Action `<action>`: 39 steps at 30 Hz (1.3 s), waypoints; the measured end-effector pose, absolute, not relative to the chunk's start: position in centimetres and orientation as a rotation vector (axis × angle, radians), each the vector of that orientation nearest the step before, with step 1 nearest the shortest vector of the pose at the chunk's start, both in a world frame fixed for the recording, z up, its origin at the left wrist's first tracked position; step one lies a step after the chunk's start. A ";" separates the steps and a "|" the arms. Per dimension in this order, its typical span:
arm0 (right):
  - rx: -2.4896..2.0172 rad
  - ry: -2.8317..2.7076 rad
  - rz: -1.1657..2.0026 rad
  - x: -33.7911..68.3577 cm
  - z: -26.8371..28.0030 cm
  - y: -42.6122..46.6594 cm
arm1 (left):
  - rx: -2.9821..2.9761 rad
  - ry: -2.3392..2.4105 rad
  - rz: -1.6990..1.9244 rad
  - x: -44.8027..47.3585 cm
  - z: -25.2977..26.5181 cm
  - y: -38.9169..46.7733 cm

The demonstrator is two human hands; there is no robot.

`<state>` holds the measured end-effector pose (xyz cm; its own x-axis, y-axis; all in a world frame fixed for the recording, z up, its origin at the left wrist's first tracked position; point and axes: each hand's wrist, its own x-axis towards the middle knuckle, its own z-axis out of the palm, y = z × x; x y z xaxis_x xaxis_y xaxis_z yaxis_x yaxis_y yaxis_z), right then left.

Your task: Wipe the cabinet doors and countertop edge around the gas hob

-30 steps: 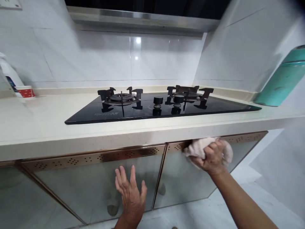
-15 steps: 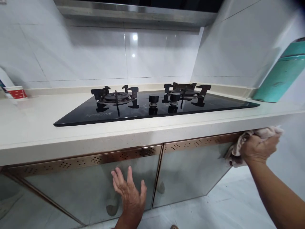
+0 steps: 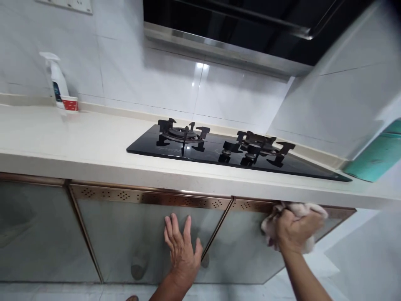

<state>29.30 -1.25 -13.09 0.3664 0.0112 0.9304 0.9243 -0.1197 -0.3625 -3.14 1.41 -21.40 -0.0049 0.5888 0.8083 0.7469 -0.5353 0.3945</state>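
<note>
The left hand [image 3: 182, 249] is held flat, palm forward, with the fingers [image 3: 171, 228] spread and pointed upward; its forearm is raised from the lower edge of the view. The right hand [image 3: 294, 230] is curled into a closed grip, knuckles upward, with its forearm extended from the lower right.

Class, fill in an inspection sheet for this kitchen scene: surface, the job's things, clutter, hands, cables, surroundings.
Surface: pale countertop carrying a black glass gas hob.
Job's things: light cloth pressed on the perforated copper trim atop the glossy cabinet doors.
Clutter: spray bottle and a small red-and-white tub by the wall; a teal object at far right.
Hands: left hand flat on a door; right hand gripping the cloth.
Cables: nothing seen.
Surroundings: white wall tiles, range hood.
</note>
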 end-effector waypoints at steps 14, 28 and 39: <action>-1.422 -1.538 -0.801 0.7 -12.3 2.2 | -1.945 -1.203 -2.015 -4.5 -22.8 2.1; -1.298 -1.855 -0.225 4.0 -7.3 -1.7 | -2.124 -0.872 -1.764 -5.9 -19.0 -1.8; -0.954 -1.852 0.041 7.8 -6.4 -2.1 | -1.989 -0.954 -1.377 -4.1 -19.4 5.0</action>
<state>7.81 -2.14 -6.35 -0.1786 0.6239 0.7608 0.5896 0.6869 -0.4249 -4.11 5.03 -19.44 0.2293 0.2483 0.9412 0.7937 -0.6074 -0.0332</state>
